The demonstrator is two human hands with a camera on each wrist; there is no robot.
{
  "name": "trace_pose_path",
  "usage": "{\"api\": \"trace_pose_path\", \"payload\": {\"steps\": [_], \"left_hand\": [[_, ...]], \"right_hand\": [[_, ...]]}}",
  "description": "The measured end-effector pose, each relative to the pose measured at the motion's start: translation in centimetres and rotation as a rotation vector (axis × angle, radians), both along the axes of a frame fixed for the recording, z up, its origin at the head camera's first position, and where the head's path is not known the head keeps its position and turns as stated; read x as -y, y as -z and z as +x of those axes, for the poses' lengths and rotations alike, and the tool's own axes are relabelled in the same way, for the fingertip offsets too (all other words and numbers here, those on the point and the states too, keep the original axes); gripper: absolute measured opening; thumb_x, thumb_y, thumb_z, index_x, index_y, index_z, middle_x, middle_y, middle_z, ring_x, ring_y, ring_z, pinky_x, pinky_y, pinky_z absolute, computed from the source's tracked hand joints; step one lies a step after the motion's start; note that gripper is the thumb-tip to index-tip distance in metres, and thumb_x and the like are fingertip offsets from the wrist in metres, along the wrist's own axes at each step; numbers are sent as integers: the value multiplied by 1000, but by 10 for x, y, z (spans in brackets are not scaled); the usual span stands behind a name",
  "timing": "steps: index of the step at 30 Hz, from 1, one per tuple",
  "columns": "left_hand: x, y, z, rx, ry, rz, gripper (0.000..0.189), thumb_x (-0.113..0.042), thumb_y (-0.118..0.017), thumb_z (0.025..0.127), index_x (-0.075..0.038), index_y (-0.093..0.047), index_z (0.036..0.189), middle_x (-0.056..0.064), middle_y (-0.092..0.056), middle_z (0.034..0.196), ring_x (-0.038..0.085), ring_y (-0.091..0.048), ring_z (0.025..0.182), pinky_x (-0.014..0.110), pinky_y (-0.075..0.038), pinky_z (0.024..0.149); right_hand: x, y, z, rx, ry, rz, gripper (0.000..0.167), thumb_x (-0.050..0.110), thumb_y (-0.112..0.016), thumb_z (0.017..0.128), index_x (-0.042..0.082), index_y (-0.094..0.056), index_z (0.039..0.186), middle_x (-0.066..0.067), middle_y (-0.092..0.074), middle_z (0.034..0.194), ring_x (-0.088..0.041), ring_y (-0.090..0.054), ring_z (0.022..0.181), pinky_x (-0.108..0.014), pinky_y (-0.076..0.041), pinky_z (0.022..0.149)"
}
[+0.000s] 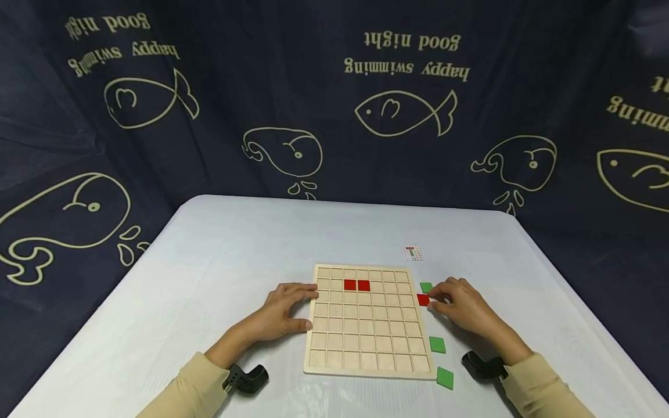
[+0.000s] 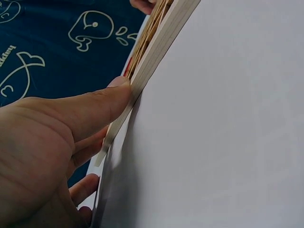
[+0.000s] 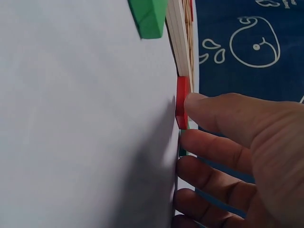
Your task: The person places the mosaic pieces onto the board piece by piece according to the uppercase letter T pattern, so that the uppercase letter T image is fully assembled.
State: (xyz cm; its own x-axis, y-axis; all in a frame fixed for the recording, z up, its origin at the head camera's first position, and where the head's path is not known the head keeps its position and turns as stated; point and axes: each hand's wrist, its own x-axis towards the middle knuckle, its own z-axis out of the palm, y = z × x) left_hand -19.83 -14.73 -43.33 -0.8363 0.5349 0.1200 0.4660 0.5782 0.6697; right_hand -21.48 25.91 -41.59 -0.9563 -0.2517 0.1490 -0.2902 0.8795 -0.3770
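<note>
Spreading its fingers, the left hand (image 1: 280,312) apparently steadies the board (image 1: 366,327); the right hand (image 1: 465,305) pinches a red tile (image 1: 423,300).

White table (image 1: 251,244) bearing 1 wooden grid board (image 1: 367,326), 1 small printed card (image 1: 412,252) beyond it, 3 green tiles (image 1: 437,345) and 1 red tile (image 1: 423,300) along its right side.

Curtained-off space, fish-print drape (image 1: 292,75), white table (image 1: 251,249)
</note>
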Motion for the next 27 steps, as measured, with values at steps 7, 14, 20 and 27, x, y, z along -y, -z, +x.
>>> {"api": "trace_pose_path", "payload": {"steps": [7, 14, 20, 27], "left_hand": [[0, -1, 0, -5, 2, -2, 59, -34, -71, 82, -17, -51, 135, 0, -39, 149, 29, -29, 135, 56, -20, 103], [0, -1, 0, -8, -2, -2, 59, -33, -72, 82, -17, -52, 134, 0, -40, 149, 29, -29, 135, 55, -20, 103], [0, -1, 0, -13, -4, -3, 59, -33, -72, 81, -17, -52, 134, -1, -40, 149, 28, -30, 133, 53, -21, 102], [0, -1, 0, -3, -3, 1, 59, -32, -72, 82, -17, -52, 134, -1, -39, 149, 28, -30, 134, 54, -21, 103]], "right_hand": [[1, 1, -3, 24, 7, 4, 18, 18, -73, 79, 9, -72, 95, -1, -59, 85, -16, -45, 81, -31, -35, 69], [3, 0, -5, 33, 1, -6, 21, 19, -73, 79, 10, -72, 97, -1, -58, 86, -18, -46, 85, -32, -35, 71], [3, 1, -5, 26, -2, -1, 21, 17, -73, 78, 10, -72, 98, -1, -57, 86, -17, -44, 84, -32, -34, 72], [1, 4, -4, 7, -9, 2, 21, 18, -74, 78, 10, -72, 98, 0, -57, 86, -16, -43, 83, -31, -33, 71]]}}
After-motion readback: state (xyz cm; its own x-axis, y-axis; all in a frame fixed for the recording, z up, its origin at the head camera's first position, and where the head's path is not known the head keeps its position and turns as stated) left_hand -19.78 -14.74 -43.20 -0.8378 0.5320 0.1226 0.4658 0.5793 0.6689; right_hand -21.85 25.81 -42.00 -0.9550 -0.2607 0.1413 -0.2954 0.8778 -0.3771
